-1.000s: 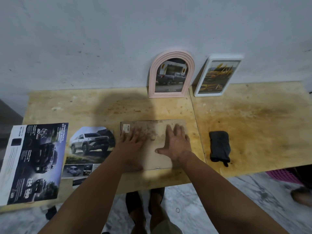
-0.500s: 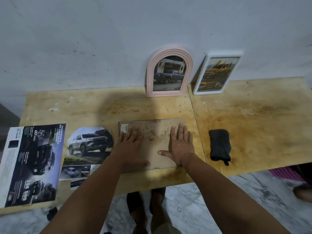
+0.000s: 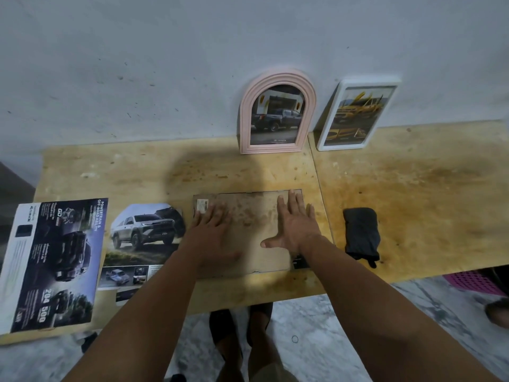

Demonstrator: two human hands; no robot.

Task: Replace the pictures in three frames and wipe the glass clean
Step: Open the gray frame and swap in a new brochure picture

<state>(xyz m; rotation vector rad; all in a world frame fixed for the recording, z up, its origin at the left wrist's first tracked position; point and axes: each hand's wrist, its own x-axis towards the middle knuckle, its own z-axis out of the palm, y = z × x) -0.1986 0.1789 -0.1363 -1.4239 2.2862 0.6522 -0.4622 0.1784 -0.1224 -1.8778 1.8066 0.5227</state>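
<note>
A picture frame lies face down on the table, showing its brown backing board (image 3: pixel 252 216) with a small label at the far left corner. My left hand (image 3: pixel 210 235) rests flat on the board's left half, fingers spread. My right hand (image 3: pixel 296 226) presses flat on its right half. A dark strip of the frame (image 3: pixel 300 262) shows under my right wrist. A pink arched frame (image 3: pixel 277 111) with a dark truck picture and a white frame (image 3: pixel 358 114) with a yellow picture lean against the wall. A folded black cloth (image 3: pixel 361 234) lies to the right.
A cut-out car picture (image 3: pixel 143 238) and a dark car brochure (image 3: pixel 55 263) lie on the wooden table (image 3: pixel 413 194) at the left. A pink basket (image 3: pixel 473 281) sits on the floor under the right side. My feet show below the table's front edge.
My right hand has slid a little to the right and farther along the backing board. My left hand stays about where it was.
</note>
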